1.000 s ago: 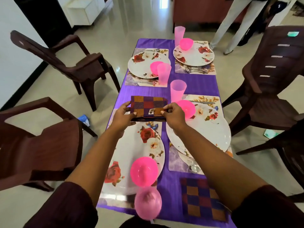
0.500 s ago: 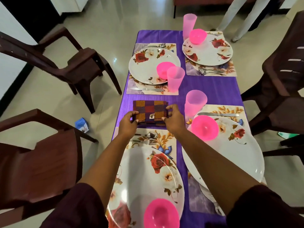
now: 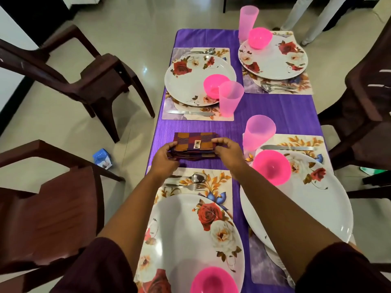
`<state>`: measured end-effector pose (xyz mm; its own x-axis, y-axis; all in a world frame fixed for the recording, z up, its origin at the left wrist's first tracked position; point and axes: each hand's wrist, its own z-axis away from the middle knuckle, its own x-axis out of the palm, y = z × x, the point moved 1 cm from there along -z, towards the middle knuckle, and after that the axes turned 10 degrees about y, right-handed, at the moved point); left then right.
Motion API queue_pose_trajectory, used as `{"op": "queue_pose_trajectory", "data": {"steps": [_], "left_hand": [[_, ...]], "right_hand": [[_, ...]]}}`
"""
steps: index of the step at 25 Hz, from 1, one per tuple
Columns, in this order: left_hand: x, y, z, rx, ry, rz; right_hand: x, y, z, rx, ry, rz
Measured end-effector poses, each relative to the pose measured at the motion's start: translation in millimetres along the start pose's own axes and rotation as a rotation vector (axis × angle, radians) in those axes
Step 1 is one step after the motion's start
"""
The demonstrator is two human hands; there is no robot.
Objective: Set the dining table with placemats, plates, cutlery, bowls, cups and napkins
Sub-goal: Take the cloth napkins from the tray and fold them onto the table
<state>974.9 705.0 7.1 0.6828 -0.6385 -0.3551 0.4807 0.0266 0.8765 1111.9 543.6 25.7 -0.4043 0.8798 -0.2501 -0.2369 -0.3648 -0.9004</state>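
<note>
I reach both arms forward, my left hand (image 3: 165, 157) and right hand (image 3: 227, 153) each pinching an end of the folded checked napkin stack (image 3: 193, 145) on the purple surface (image 3: 275, 111).

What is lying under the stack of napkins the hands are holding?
The napkin stack, gripped by the left hand and right hand, rests on the purple tablecloth. The stack and the hands hide the cloth directly beneath.
</note>
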Motion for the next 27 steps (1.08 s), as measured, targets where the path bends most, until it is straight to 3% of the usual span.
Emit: {"op": "queue_pose_trajectory", "data": {"steps": [5,9,13,16,18,21,23,25,27], "left_hand": [[-15,20,-17,0.199,0.074,0.002],[-5,28,-28,0.070,-0.012,0.149],[10,21,-32,-0.077,0.136,0.166],[12,9,-37,-0.078,0.031,0.157],[12,2,-38,0.044,-0.080,-0.044],[17,-1,-44,0.244,-0.071,-0.368],[20,-1,-46,0.265,-0.072,-0.421],[23,2,-42,0.261,-0.012,-0.490],[26,8,-35,0.435,0.081,-0.757]], "right_hand": [[-8,-14,-9,-0.020,-0.041,-0.062],[9,-10,-17,-0.027,-0.002,-0.006],[20,-8,-16,0.164,0.158,-0.056],[23,-3,-18,0.174,0.069,-0.140],[24,3,-19,0.069,0.017,0.000],[27,17,-23,-0.137,0.037,0.242],[30,22,-26,-0.191,0.111,0.276],[34,21,-24,-0.246,0.211,0.343],[38,18,-18,-0.518,0.257,0.610]]}}
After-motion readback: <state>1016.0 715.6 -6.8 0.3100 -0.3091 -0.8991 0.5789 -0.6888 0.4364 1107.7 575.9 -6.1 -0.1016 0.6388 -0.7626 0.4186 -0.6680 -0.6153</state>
